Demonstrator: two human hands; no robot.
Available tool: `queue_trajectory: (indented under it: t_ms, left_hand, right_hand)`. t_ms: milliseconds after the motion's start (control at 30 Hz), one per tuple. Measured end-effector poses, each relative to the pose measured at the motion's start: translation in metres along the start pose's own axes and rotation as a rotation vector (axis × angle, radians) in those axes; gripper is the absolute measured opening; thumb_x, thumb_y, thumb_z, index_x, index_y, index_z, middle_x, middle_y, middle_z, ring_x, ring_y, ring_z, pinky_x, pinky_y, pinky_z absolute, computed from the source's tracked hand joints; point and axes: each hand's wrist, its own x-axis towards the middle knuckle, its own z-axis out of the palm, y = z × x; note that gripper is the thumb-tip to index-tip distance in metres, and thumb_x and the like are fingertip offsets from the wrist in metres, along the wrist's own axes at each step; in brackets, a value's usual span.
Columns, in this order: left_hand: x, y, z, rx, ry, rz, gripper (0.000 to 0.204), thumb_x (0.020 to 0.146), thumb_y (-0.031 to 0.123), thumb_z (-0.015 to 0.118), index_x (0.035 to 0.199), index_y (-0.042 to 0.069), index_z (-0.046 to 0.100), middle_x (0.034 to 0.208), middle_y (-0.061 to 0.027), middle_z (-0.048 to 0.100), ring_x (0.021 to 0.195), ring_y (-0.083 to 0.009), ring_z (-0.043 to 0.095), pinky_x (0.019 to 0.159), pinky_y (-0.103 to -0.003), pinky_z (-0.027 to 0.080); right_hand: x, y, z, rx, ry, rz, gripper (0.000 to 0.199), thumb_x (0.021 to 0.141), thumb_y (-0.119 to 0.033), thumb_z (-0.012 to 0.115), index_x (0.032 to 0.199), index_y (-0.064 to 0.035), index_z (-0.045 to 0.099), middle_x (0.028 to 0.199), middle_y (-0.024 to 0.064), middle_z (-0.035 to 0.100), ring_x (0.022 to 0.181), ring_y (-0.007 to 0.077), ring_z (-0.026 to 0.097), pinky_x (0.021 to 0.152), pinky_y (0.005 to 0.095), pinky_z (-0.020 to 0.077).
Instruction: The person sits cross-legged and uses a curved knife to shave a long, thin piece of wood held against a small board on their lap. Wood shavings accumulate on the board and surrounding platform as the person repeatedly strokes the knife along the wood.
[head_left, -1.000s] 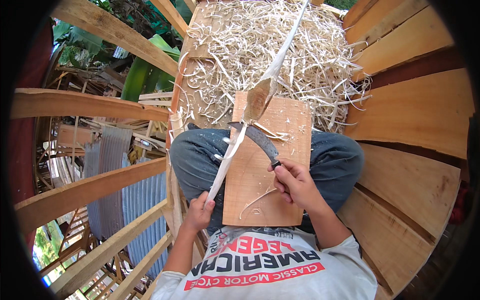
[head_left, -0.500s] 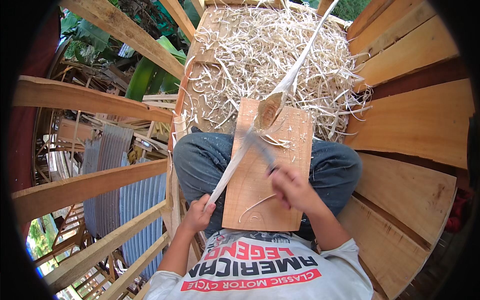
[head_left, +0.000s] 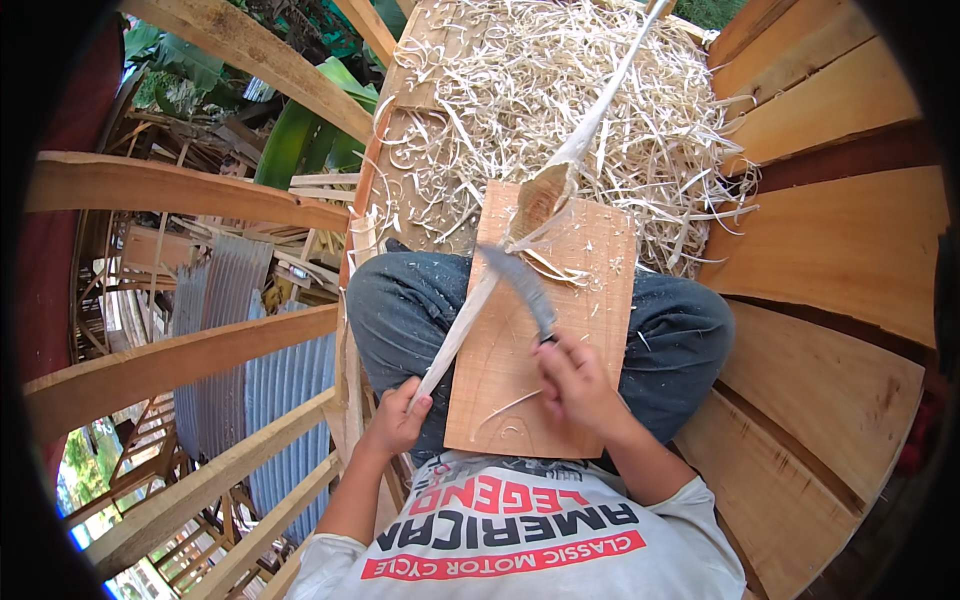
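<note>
My left hand is closed round the near end of a long pale wooden stick. The stick slants away to the far right and widens into a brown, unpeeled patch near its middle. My right hand grips the handle of a curved knife, whose blade lies across the stick just short of that patch. A thin peeled strip hangs beside the patch. Under stick and knife, a flat wooden board rests across my lap, with some loose shavings on it.
A thick heap of curled wood shavings covers the platform beyond my knees. Plank boards stand along the right. Wooden rails run along the left, with corrugated sheets and timber scraps outside.
The knife, blurred before, now shows clearly, its blade still over the stick. The brown patch sits slightly farther from me, and a peeled strip beside it stands out more. Both grips are unchanged.
</note>
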Motion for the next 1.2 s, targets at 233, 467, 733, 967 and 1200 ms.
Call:
queue_trajectory:
  t_ms: [233, 467, 733, 967, 1200]
  left_hand:
    - [0.000, -0.003, 0.000, -0.018, 0.018, 0.004, 0.018, 0.092, 0.018, 0.052, 0.084, 0.001, 0.052, 0.053, -0.0115, 0.043, 0.047, -0.0212, 0.048, 0.048, -0.033, 0.037]
    - [0.003, -0.003, -0.004, -0.002, -0.011, 0.023, 0.018, 0.092, 0.017, 0.052, 0.086, 0.001, 0.053, 0.054, -0.0112, 0.044, 0.047, -0.0213, 0.048, 0.049, -0.032, 0.037]
    - [0.000, -0.001, -0.001, -0.027, 0.009, 0.012, 0.017, 0.091, 0.017, 0.053, 0.085, 0.001, 0.053, 0.054, -0.0117, 0.043, 0.047, -0.0224, 0.048, 0.049, -0.033, 0.037]
    - [0.003, 0.008, -0.007, -0.002, -0.002, 0.070, 0.018, 0.091, 0.017, 0.053, 0.085, 0.001, 0.053, 0.055, -0.0149, 0.044, 0.048, -0.0300, 0.050, 0.050, -0.035, 0.037]
    - [0.004, 0.006, -0.006, -0.036, -0.018, 0.033, 0.021, 0.093, 0.019, 0.053, 0.084, 0.000, 0.050, 0.062, -0.0183, 0.049, 0.057, -0.0338, 0.053, 0.054, -0.036, 0.039]
  right_hand:
    - [0.000, -0.018, -0.001, 0.037, -0.107, 0.116, 0.019, 0.097, -0.023, 0.049, 0.102, -0.0056, 0.055, 0.057, -0.0022, 0.044, 0.041, 0.0056, 0.041, 0.037, 0.0206, 0.0326]
    - [0.003, -0.014, -0.005, -0.070, -0.069, -0.014, 0.026, 0.097, -0.026, 0.050, 0.103, -0.0021, 0.058, 0.058, -0.0027, 0.045, 0.041, 0.0045, 0.040, 0.036, 0.0206, 0.0303]
    - [0.005, -0.010, 0.001, -0.221, -0.152, -0.076, 0.024, 0.098, -0.026, 0.047, 0.102, -0.0043, 0.057, 0.061, -0.0023, 0.046, 0.040, 0.0045, 0.038, 0.037, 0.0194, 0.0320]
    - [0.008, -0.021, -0.006, -0.206, -0.022, -0.091, 0.023, 0.097, -0.023, 0.049, 0.104, -0.0018, 0.057, 0.059, -0.0023, 0.047, 0.040, 0.0035, 0.038, 0.036, 0.0192, 0.0296]
    - [0.015, -0.005, 0.008, -0.220, 0.138, -0.237, 0.019, 0.096, -0.017, 0.052, 0.103, 0.0000, 0.057, 0.060, -0.0024, 0.046, 0.048, 0.0025, 0.041, 0.043, 0.0191, 0.0314]
